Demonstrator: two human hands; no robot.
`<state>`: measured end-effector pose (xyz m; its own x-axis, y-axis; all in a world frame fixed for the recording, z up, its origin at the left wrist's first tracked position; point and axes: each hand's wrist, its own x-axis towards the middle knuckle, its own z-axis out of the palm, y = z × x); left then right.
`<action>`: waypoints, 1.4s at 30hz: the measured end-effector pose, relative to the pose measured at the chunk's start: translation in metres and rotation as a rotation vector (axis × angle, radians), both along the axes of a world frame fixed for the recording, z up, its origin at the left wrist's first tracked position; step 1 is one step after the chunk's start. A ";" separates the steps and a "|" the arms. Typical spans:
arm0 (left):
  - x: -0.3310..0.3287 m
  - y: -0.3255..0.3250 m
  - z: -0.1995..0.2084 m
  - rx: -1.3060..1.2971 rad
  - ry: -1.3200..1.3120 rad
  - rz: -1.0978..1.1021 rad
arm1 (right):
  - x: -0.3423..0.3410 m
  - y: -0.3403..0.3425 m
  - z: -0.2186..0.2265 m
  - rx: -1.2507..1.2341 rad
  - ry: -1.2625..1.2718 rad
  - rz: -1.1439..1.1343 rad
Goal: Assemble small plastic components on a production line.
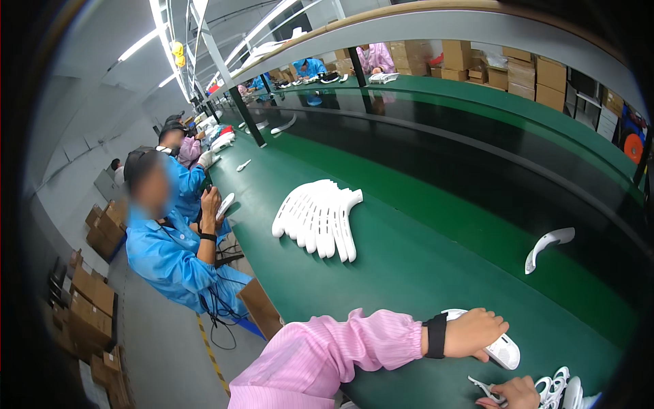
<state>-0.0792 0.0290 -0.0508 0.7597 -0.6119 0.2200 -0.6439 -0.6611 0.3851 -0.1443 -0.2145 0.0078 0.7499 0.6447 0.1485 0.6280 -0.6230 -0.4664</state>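
Note:
My left hand (473, 332), a black band at its wrist and a pink striped sleeve behind it, is closed over a white curved plastic housing (505, 353). The housing's rounded, perforated end sticks out beneath the fingers; its middle is hidden by the hand. Lower down, at the frame's bottom edge, my right hand (519, 392) pinches a thin white plastic part (482, 386) with a forked tip. Right beside that hand lie several white ring-ended plastic parts (555, 387), partly cut off by the frame.
Several white curved housings (317, 218) lie fanned out on the green table (402, 286). Another white curved piece (545, 247) rests by the dark conveyor belt (436, 157). At left sits a co-worker in blue (177, 252), holding a white part. A shelf edge (477, 8) runs overhead.

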 end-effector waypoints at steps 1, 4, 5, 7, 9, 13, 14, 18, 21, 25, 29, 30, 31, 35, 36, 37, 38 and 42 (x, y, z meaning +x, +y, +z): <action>0.004 -0.001 0.001 -0.002 0.074 -0.035 | -0.001 0.000 0.002 -0.003 -0.005 0.008; 0.006 -0.002 -0.008 -0.042 0.058 -0.022 | -0.007 0.000 0.003 0.022 0.166 -0.123; 0.007 -0.002 -0.009 -0.046 0.085 -0.015 | -0.006 -0.002 0.001 0.018 0.163 -0.120; 0.008 0.000 -0.010 -0.047 0.095 0.026 | -0.004 -0.004 0.001 0.039 0.097 -0.098; 0.009 0.003 -0.010 -0.047 0.109 0.071 | -0.005 -0.007 0.004 0.027 0.095 -0.110; 0.012 0.007 -0.010 -0.088 0.197 0.089 | -0.003 -0.017 0.012 0.040 0.335 -0.248; 0.012 0.007 -0.011 -0.104 0.206 0.095 | -0.002 -0.019 0.016 -0.003 0.364 -0.225; 0.013 -0.005 -0.003 -0.102 0.246 0.090 | -0.002 -0.033 0.023 0.063 0.427 -0.189; 0.016 -0.013 0.001 -0.131 0.279 0.060 | -0.002 -0.044 0.014 0.066 0.356 -0.178; 0.014 -0.024 0.019 -0.169 0.314 0.042 | 0.005 -0.047 0.030 0.137 0.070 -0.279; 0.000 -0.029 0.031 -0.040 0.274 0.054 | 0.028 -0.051 -0.010 0.181 -0.094 -0.336; -0.005 -0.034 0.033 -0.053 0.297 0.000 | 0.031 -0.051 -0.013 0.162 -0.125 -0.330; -0.008 -0.039 0.033 0.018 0.286 0.015 | 0.029 -0.049 -0.014 0.170 -0.087 -0.377; -0.006 -0.055 0.027 0.142 0.224 0.024 | 0.029 -0.057 -0.023 0.149 -0.051 -0.353; -0.007 -0.056 0.026 0.142 0.212 0.034 | 0.027 -0.056 -0.023 0.149 -0.043 -0.307; -0.006 -0.056 0.026 0.140 0.224 0.023 | 0.026 -0.054 -0.023 0.144 -0.032 -0.318; -0.005 -0.056 0.027 0.127 0.234 0.034 | 0.025 -0.053 -0.023 0.129 -0.062 -0.312; -0.003 -0.053 0.029 0.104 0.284 0.052 | 0.018 -0.044 -0.027 0.094 -0.089 -0.311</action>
<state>-0.0826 -0.0240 -0.0221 0.8130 -0.5783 -0.0677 -0.4838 -0.7358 0.4739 -0.1258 -0.2588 -0.0190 0.8900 0.3674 0.2700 0.4553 -0.7483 -0.4825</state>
